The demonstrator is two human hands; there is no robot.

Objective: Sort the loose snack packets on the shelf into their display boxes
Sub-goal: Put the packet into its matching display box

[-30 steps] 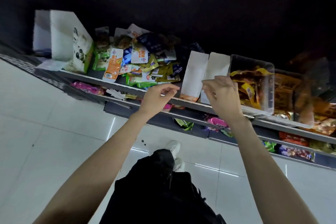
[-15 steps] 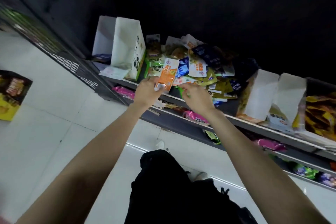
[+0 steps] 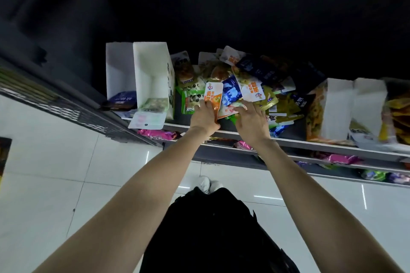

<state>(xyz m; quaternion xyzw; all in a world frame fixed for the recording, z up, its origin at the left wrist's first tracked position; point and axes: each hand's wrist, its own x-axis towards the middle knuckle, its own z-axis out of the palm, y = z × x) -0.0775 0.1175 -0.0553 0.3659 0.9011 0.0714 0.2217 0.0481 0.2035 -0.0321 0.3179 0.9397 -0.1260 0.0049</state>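
Head view: white display box (image 3: 153,73) holds pale packet (image 3: 155,104); left hand (image 3: 205,115) grips orange packet (image 3: 213,97).

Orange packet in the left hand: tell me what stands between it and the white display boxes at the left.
Nothing visible blocks it. The left hand holds the orange packet above the pile; only low green panda packets lie between it and the nearest white display box, whose top is open.
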